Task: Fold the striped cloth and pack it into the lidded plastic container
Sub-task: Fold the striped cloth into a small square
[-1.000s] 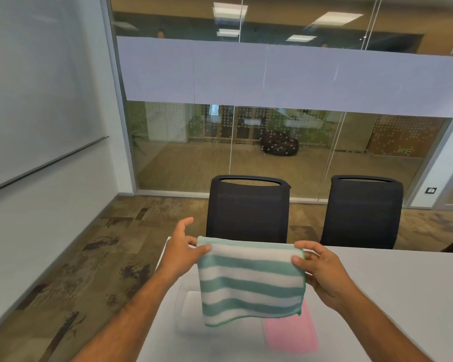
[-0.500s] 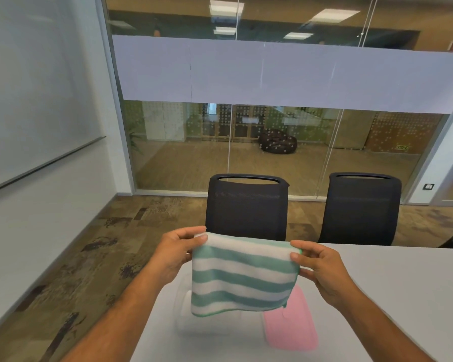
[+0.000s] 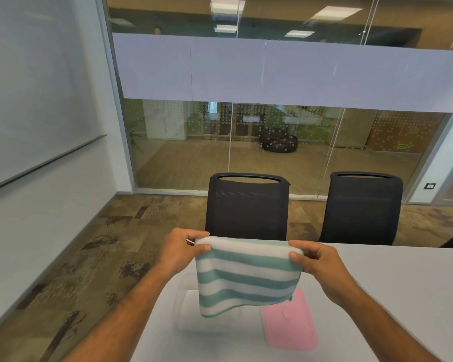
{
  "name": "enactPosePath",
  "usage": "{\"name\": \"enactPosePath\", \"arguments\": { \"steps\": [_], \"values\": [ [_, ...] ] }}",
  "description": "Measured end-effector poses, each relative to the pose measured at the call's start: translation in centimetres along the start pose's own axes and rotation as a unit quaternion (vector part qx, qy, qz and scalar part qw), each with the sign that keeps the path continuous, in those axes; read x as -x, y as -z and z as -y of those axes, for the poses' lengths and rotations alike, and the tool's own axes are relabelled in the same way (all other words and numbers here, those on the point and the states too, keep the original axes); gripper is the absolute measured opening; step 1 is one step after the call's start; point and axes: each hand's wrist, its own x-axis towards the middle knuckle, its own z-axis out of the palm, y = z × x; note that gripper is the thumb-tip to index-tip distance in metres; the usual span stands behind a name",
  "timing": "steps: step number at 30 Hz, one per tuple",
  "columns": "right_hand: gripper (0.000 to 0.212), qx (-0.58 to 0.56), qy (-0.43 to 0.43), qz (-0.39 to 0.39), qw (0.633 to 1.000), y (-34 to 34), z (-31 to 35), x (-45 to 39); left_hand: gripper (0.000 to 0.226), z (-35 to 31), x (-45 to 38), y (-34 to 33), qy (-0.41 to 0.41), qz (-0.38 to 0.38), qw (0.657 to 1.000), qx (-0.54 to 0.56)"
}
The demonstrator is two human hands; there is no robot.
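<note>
Between pinching fingers (image 3: 203, 247), striped cloth (image 3: 246, 276).

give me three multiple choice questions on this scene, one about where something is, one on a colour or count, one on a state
1. Where is the pink lid?
A. on the table, to the right of the clear container
B. on a chair seat
C. on the floor

2. How many black chairs stand behind the table?
A. one
B. two
C. four

3. What state is the striped cloth in?
A. spread flat on the table
B. packed inside the container
C. held up in the air by its top edge

Answers:
1. A: the lid lies flat on the table beside the clear container.
2. B: one chair and a second chair show at the far edge.
3. C: the left hand and right hand pinch its upper corners and it hangs above the container.
</note>
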Motion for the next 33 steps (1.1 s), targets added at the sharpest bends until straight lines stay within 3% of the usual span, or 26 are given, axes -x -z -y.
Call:
{"name": "enactPosePath", "arguments": {
  "steps": [3,12,15,20,25,29,33],
  "values": [
    [0.033,0.040,-0.014,0.011,0.999,0.2,-0.3,-0.2,0.037,0.3,-0.1,0.0,-0.015,0.002,0.999,-0.036],
    [0.012,0.186,0.051,-0.062,0.979,-0.2,-0.3,-0.6,0.024,0.1,-0.2,-0.4,-0.115,-0.018,0.974,-0.194],
    [0.007,0.181,0.052,-0.061,0.980,0.2,-0.6,-0.8,0.018,0.2,-0.6,-0.3,-0.138,-0.007,0.969,-0.205],
    [0.007,0.133,0.088,-0.023,0.987,0.5,-0.3,-0.4,0.011,-0.4,-0.7,0.0,-0.124,0.040,0.984,-0.119],
    [0.014,0.102,0.107,-0.022,0.989,0.5,-0.5,-0.2,0.010,-1.7,-0.1,-0.6,-0.116,-0.012,0.992,0.038],
    [0.008,0.081,0.092,-0.004,0.992,0.8,-0.7,0.0,0.014,-2.6,0.0,-1.3,-0.154,-0.056,0.986,0.040],
    [0.010,0.108,0.056,0.047,0.992,1.2,-1.3,-0.1,0.015,-3.8,-0.1,-1.8,-0.239,-0.014,0.971,-0.009]
  ]
}}
